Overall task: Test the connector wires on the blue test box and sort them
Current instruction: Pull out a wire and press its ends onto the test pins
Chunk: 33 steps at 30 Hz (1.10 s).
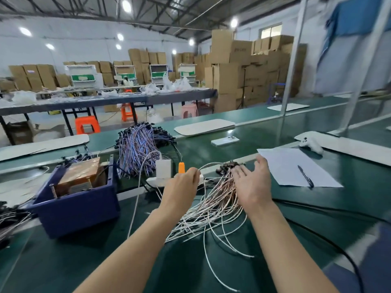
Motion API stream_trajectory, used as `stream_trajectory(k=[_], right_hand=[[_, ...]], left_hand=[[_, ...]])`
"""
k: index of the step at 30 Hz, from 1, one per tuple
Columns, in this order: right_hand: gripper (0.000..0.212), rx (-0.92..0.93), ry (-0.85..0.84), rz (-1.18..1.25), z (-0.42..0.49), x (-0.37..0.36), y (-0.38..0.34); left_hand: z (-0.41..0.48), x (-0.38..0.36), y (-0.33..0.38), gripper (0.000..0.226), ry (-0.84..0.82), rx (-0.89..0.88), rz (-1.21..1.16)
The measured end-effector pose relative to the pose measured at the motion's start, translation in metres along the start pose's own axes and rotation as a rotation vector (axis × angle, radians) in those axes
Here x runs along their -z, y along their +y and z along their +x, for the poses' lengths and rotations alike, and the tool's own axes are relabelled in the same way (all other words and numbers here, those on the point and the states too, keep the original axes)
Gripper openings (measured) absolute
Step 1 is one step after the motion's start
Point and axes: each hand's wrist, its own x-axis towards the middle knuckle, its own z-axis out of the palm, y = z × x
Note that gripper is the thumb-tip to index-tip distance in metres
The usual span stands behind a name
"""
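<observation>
Pinching thin white wire [209,164] with left hand [182,185]. Right hand [251,182] spread flat over loose white wire pile [211,212]. Left: dark blue plastic test box [76,206].

Left hand [182,183] pinches wire [209,164]; right hand [252,183] (fingers spread) above pile [211,210].

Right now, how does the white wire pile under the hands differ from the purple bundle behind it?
Colour: the white wire pile is pale white-pink; the purple bundle is blue-violet.
Layout: the pile fans out loosely; the bundle is a dense heap.
Handling: the left hand pinches a pile strand, the right hand hovers open above; the bundle lies untouched.
Both have black connectors, on the green bench.
</observation>
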Motion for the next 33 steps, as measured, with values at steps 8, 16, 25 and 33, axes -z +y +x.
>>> stream_trajectory(k=[8,16,25,33], right_hand=[[0.036,0.1,-0.174,-0.572,-0.017,0.014,0.034],[0.035,0.198,-0.496,-0.944,-0.072,-0.011,0.111],[0.035,0.214,-0.879,-1.085,-0.138,-0.064,0.238],[0.043,0.052,-0.909,-1.16,-0.138,-0.058,0.289]], left_hand=[[0.001,-0.045,-0.008,0.036,-0.12,-0.051,0.129],[-0.057,0.012,-0.059,0.028,-0.071,-0.061,-0.086],[-0.185,0.096,-0.167,0.031,0.226,0.334,0.127],[-0.209,0.123,-0.226,0.028,0.466,0.899,-0.04]])
